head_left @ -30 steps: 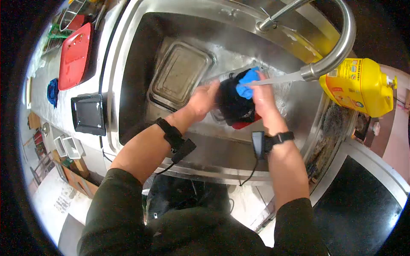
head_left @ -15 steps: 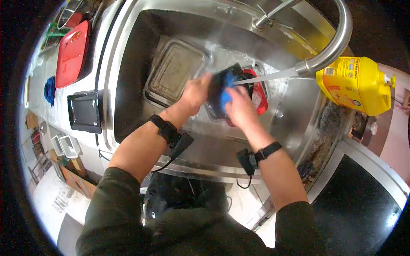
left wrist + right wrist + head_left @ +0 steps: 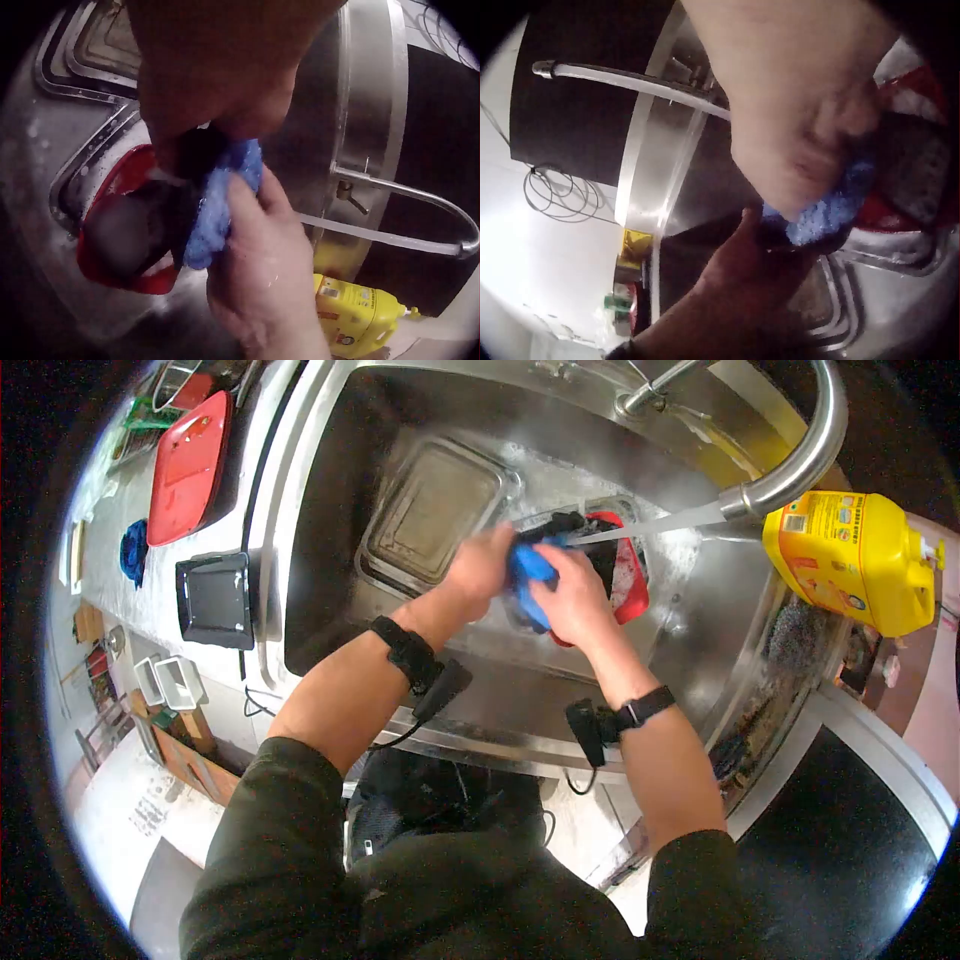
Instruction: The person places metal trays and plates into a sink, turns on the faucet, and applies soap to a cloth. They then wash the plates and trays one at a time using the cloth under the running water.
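Over the sink, my left hand [image 3: 480,567] grips a black dish [image 3: 201,154] by its edge, much of it hidden behind the fingers and a cloth. My right hand [image 3: 577,598] pinches a wet blue cloth [image 3: 217,206] against the dish, thumb lying over the cloth in the left wrist view. Both hands are close together and blurred in the head view. Below them in the sink lies a red tray [image 3: 632,588] with dark pieces and suds in it. A stream of water [image 3: 655,525] runs from the tap toward the hands.
A rectangular metal pan [image 3: 440,510] lies in the left of the sink. The curved tap [image 3: 815,445] arches over the right side, near a yellow jug [image 3: 850,560]. On the left counter are a black tray [image 3: 215,600], a red tray [image 3: 188,470] and a dark blue cloth [image 3: 133,553].
The black dish has gone from facing up to being tilted and mostly covered. My right hand and the blue cloth have moved left, close to the left hand, uncovering the red tray.
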`<action>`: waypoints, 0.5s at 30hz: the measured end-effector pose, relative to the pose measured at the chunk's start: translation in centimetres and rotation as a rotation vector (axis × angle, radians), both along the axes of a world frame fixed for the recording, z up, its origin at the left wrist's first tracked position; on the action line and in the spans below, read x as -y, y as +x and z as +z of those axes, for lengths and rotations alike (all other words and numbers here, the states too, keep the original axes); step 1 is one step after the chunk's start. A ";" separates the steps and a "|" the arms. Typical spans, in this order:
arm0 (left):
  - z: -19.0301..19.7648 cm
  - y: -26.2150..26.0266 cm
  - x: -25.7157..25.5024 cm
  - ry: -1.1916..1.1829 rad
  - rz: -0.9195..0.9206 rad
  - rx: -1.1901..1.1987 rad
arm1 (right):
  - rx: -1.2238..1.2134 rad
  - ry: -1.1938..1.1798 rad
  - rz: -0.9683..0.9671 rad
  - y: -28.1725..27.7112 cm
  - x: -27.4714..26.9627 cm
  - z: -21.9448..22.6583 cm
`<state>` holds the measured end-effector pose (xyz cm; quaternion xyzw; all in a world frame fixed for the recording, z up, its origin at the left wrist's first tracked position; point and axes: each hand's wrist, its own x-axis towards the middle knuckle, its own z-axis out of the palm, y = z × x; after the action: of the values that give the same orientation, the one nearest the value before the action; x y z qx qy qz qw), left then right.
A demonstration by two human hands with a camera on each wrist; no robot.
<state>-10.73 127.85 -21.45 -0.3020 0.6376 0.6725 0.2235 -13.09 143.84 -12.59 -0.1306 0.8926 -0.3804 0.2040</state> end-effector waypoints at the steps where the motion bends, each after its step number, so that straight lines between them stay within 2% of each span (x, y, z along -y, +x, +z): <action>1: 0.5 0.1 -0.1 0.007 0.001 -0.008 | 0.006 0.093 0.029 0.2 -1.2 -0.2; 3: 2.6 0.4 -0.8 0.171 0.055 0.048 | 0.002 0.203 0.054 -0.1 -3.5 -1.7; 5: 4.7 0.0 -0.9 0.268 0.098 0.039 | -0.078 0.492 -0.225 -1.6 -5.2 -3.9; 6: 5.1 0.1 -0.7 0.252 -0.030 0.032 | -0.021 0.493 -0.310 -2.6 -5.8 -4.6; 7: 5.4 0.4 -0.5 0.232 -0.158 0.032 | -0.083 0.451 -0.322 -3.5 -5.8 -5.1; 9: 5.6 0.2 -0.9 0.236 -0.159 0.039 | -0.036 0.305 -0.446 -4.1 -2.8 -2.4; 11: 5.6 0.0 -1.3 0.257 -0.039 0.015 | 0.040 0.326 -0.340 -4.3 -1.0 -2.3; 12: 5.4 -0.4 -1.3 0.258 -0.047 0.012 | 0.021 0.090 -0.328 -3.8 -0.8 -4.4; 13: 5.0 -0.7 -1.3 0.292 0.030 0.056 | 0.012 0.177 -0.296 -2.9 0.9 -3.0; 14: 4.7 -0.6 -1.4 0.328 0.109 0.103 | 0.069 0.072 -0.249 -2.1 1.8 -1.9; 15: 4.9 -0.7 -1.2 0.333 0.105 0.098 | 0.025 0.086 -0.157 -1.2 2.1 -2.2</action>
<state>-11.44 129.08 -16.59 -0.3258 0.4894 0.7640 0.2658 -14.25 141.78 -14.76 -0.0466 0.9129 -0.3580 0.1903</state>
